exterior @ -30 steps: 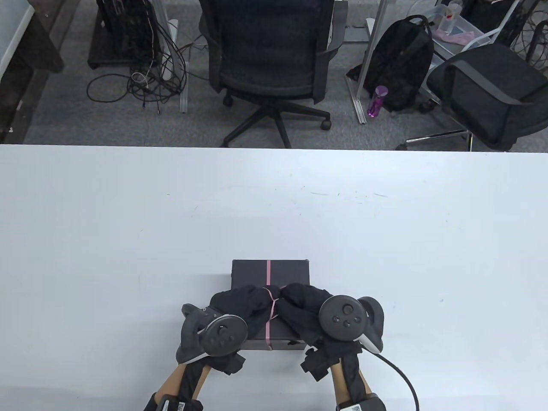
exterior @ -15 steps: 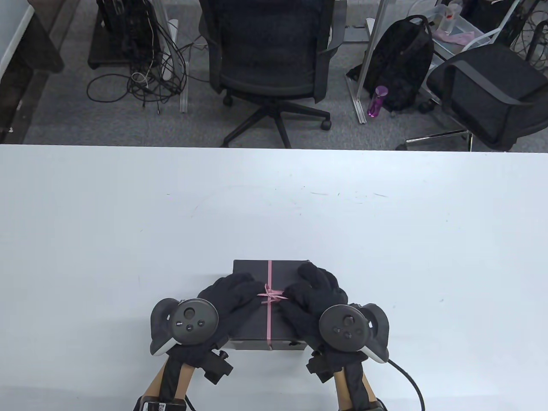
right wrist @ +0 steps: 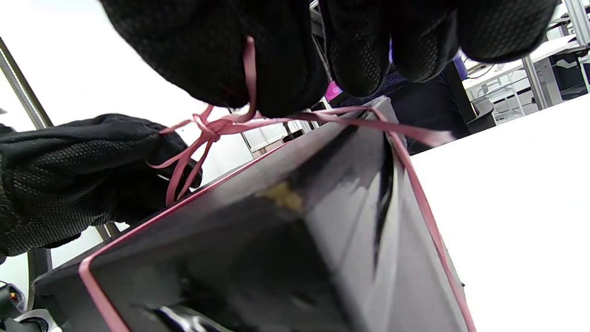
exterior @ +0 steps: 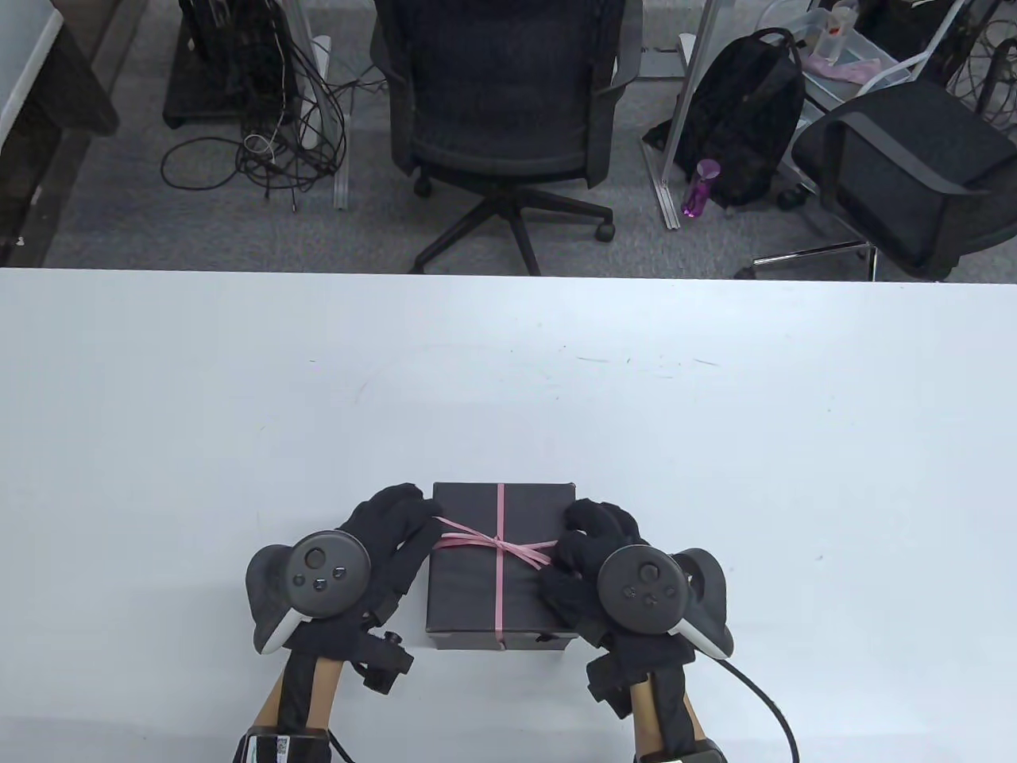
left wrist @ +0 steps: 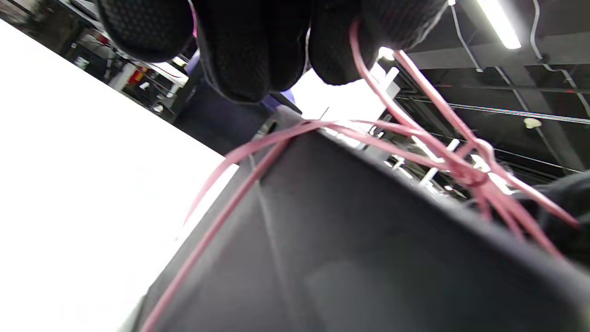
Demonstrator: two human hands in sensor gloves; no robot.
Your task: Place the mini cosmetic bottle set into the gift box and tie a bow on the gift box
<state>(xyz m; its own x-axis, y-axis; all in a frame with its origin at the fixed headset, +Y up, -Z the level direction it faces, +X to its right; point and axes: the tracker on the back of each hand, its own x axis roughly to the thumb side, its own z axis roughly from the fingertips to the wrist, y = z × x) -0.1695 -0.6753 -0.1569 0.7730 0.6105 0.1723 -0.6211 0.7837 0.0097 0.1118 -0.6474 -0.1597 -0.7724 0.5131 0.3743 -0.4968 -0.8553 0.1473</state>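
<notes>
Black gift box (exterior: 500, 564) sat closed on white counter (exterior: 715, 445), near front edge. Pink ribbon (exterior: 499, 548) knotted on lid. Ribbon ends pinched by left hand (exterior: 381, 532) and right hand (exterior: 592, 548), fingers clamped, stretched sideways.

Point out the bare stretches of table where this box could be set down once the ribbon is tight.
Bare white table lies beyond the gift box, also wide to the left and right. Crowded only near the front edge, where the left hand and right hand flank the box, pulling the pink ribbon.
</notes>
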